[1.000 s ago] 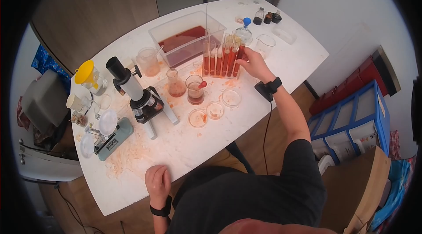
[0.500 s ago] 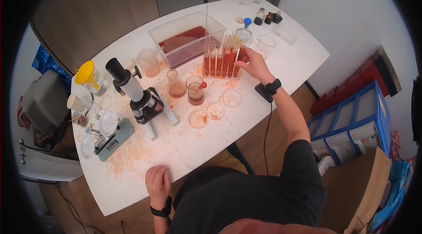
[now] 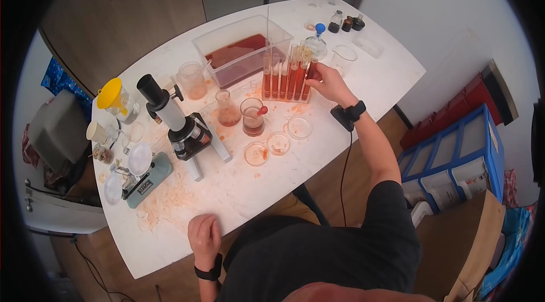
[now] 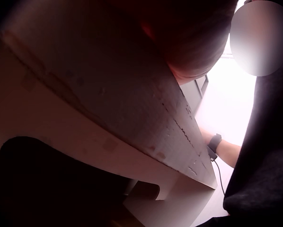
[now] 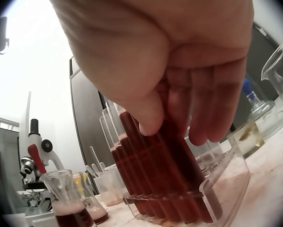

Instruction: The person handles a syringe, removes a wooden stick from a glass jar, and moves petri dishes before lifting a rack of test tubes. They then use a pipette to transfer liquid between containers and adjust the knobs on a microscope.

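A clear rack [image 3: 286, 97] holds several test tubes of red liquid [image 3: 292, 78]. At its right end the right hand [image 3: 331, 83] has its thumb and fingers round the top of the end tube [image 5: 179, 156]. That tube's lower end stands in the rack [image 5: 205, 194] in the right wrist view, and the palm hides its mouth. The left hand [image 3: 203, 235] rests at the table's front edge, fingers loosely curled, holding nothing.
Left of the rack stand a flask [image 3: 228, 113], a beaker with a red-bulbed dropper [image 3: 252, 123] and a microscope [image 3: 176, 123]. Petri dishes [image 3: 278, 143] lie in front, a tub of red liquid [image 3: 227, 75] behind. A round-bottomed bottle [image 3: 315, 45] and glass beaker [image 3: 343, 58] stand behind the right hand.
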`<action>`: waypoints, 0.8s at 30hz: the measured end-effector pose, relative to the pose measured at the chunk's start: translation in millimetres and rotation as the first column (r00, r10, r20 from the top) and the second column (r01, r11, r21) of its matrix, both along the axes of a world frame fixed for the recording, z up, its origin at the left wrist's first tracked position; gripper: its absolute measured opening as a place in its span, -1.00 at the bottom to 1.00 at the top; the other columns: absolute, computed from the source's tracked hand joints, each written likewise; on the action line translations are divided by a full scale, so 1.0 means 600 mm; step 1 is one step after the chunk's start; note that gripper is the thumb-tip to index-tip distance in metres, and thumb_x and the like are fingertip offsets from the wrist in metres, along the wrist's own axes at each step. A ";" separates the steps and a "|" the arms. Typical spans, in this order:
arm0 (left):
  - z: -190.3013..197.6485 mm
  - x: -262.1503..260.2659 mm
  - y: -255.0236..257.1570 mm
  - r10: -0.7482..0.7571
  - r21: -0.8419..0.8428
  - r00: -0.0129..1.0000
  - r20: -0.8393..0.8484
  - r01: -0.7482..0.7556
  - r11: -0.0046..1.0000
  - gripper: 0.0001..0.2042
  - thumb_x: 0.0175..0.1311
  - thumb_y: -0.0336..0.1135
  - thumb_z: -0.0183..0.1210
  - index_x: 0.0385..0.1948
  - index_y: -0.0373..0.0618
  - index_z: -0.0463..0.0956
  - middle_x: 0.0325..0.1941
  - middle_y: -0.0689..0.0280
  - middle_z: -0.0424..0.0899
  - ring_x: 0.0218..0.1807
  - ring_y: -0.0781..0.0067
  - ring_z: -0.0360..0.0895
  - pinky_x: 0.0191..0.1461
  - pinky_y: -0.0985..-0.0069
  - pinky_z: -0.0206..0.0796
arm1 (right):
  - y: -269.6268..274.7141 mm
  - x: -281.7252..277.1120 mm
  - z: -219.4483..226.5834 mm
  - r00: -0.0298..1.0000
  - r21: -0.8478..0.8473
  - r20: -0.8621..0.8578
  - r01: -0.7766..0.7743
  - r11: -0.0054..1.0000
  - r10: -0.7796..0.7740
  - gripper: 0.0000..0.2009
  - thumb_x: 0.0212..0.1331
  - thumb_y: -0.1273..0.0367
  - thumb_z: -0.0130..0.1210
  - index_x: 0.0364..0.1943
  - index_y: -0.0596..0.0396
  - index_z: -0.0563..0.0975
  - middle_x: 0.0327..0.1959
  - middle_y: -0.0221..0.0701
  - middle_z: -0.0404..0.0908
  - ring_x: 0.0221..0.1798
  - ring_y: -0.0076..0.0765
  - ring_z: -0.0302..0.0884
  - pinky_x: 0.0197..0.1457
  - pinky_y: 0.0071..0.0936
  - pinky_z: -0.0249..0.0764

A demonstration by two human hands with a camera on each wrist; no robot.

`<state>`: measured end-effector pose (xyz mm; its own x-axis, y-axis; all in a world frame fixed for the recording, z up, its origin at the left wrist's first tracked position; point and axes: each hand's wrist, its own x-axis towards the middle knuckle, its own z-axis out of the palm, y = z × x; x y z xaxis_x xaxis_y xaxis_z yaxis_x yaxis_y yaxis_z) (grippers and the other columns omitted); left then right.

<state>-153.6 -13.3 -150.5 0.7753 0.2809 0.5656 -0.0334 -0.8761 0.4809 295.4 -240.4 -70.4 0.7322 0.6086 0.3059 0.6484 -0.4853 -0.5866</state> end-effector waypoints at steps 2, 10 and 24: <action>0.000 0.000 0.000 0.001 0.003 1.000 -0.003 -0.001 1.000 -0.79 0.01 -0.63 0.20 -0.29 -0.20 0.52 -0.26 0.15 0.61 -0.22 0.06 0.55 -0.13 0.26 0.38 | 0.001 -0.003 0.002 1.000 -0.010 0.007 0.017 1.000 -0.017 -0.69 0.09 0.36 0.25 -0.13 0.24 0.50 -0.33 -0.15 0.65 -0.26 -0.12 0.63 -0.18 -0.31 0.51; 0.000 0.000 -0.001 0.004 0.007 1.000 -0.004 -0.004 1.000 -0.80 0.01 -0.63 0.21 -0.30 -0.21 0.52 -0.26 0.15 0.61 -0.22 0.07 0.54 -0.13 0.26 0.38 | 0.002 -0.011 0.000 1.000 0.033 -0.017 0.012 0.999 -0.011 -0.67 0.11 0.36 0.22 -0.08 0.23 0.48 -0.26 -0.12 0.64 -0.21 -0.07 0.62 -0.14 -0.30 0.51; 0.001 0.000 -0.001 0.006 0.012 1.000 -0.014 -0.005 1.000 -0.80 0.00 -0.61 0.21 -0.31 -0.20 0.53 -0.26 0.15 0.61 -0.22 0.08 0.54 -0.12 0.26 0.38 | -0.002 0.001 0.000 0.999 -0.001 0.003 -0.033 0.999 0.033 -0.65 0.14 0.39 0.20 -0.01 0.22 0.46 -0.17 -0.09 0.64 -0.13 -0.03 0.63 -0.07 -0.26 0.51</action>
<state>-153.4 -13.8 -150.0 0.7816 0.2782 0.5583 -0.0219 -0.8822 0.4703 295.8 -241.8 -70.2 0.7108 0.6325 0.3076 0.6660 -0.4645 -0.5838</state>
